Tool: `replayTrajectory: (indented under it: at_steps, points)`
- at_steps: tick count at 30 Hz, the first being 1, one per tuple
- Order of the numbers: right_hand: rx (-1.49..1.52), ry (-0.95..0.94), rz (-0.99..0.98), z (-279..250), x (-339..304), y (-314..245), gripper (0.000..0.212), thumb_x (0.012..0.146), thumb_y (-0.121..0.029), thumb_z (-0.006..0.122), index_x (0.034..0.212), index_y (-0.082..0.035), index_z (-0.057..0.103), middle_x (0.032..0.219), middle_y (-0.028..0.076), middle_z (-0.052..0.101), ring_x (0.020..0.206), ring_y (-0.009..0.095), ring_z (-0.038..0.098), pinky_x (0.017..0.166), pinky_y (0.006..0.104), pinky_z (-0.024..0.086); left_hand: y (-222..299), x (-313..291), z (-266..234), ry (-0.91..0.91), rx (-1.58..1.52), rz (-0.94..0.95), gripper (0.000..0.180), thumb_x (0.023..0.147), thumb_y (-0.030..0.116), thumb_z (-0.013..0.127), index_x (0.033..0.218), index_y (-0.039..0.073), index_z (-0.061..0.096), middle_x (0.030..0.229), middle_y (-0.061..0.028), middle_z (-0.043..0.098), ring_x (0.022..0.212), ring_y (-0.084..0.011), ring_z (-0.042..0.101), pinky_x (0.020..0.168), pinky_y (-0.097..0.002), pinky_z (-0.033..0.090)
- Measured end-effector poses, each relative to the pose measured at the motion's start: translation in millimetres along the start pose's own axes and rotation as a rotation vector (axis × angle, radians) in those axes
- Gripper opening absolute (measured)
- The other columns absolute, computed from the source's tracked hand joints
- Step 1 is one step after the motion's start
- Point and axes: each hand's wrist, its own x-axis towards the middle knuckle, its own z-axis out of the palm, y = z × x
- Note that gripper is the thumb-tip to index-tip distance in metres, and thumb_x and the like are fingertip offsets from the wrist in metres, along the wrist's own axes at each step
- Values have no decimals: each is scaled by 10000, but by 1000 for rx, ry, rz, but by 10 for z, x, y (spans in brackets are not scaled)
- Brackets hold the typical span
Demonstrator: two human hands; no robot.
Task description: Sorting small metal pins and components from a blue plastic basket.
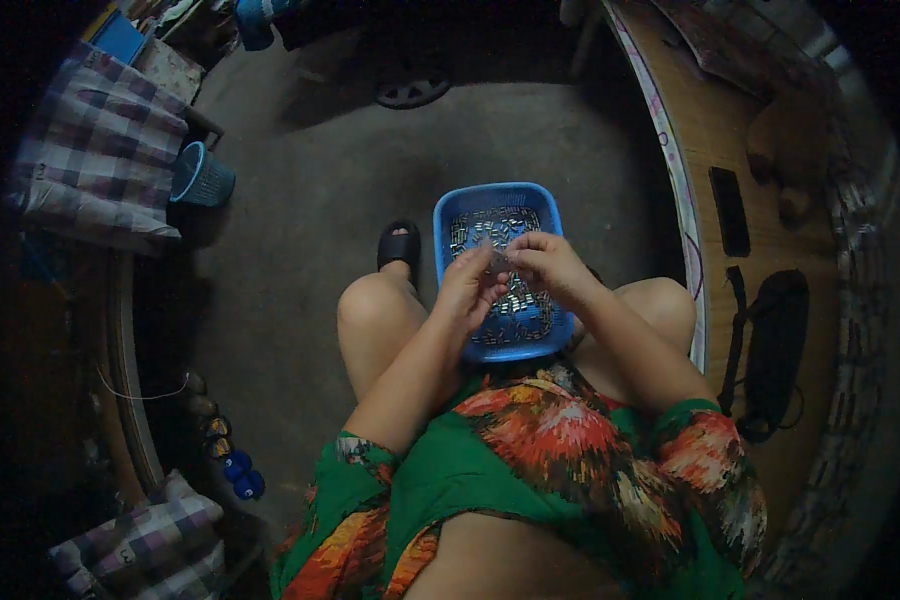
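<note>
A blue plastic basket (446, 300) stands between my knees, holding many small shiny metal cylinders (515, 298) spread over its bottom. Above its middle my two hands meet, fingertips close together. My left hand (473, 287) is closed, thumb up and fingers curled in. Thumb and forefinger of my right hand (550, 265) pinch right beside the left thumb. A small greyish piece shows faintly between the fingertips, too dim and small to name. Both hands partly cover the cylinders beneath them.
A wooden bench (715, 110) runs along the right, with a dark flat rectangular object (729, 212) and a black bag-like item (775, 345) on it. At the left are a blue wastebasket (202, 178), checked cloth (110, 140) and blue slippers (242, 474) on the floor.
</note>
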Motion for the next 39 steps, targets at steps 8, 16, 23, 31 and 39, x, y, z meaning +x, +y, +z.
replayTrajectory:
  at_steps: [8,16,23,31,39]
  points:
    - [196,-64,56,-55,8,-69,71,798,-102,517,847,-52,502,715,20,527,491,35,398,387,143,281,28,-14,40,-15,-18,-21,267,845,331,513,865,66,523,749,-50,580,583,-98,524,492,-208,443]
    - [279,-101,70,-34,5,-98,115,802,-117,557,892,-57,521,716,13,529,497,31,403,390,144,307,42,-21,35,-20,-24,-14,278,849,334,507,862,58,530,736,-44,573,573,-92,517,493,-198,432]
    - [169,-39,22,-87,30,-33,130,774,-123,603,892,-86,564,693,-33,531,513,34,425,444,157,301,46,-34,52,-20,-39,-36,300,842,361,510,868,63,509,713,-40,560,562,-96,520,473,-194,429]
    - [28,-37,17,-41,29,-17,150,757,-142,625,890,-80,593,779,-8,589,660,61,533,511,174,377,26,-2,11,-36,-40,-68,340,826,406,515,888,72,509,690,-38,545,534,-104,513,442,-191,426]
    - [-33,-5,7,-2,25,-10,152,758,-138,619,896,-78,598,798,6,601,734,100,568,622,214,442,50,-29,49,0,-32,-100,333,820,406,520,868,76,512,689,-31,530,537,-110,491,438,-199,403]
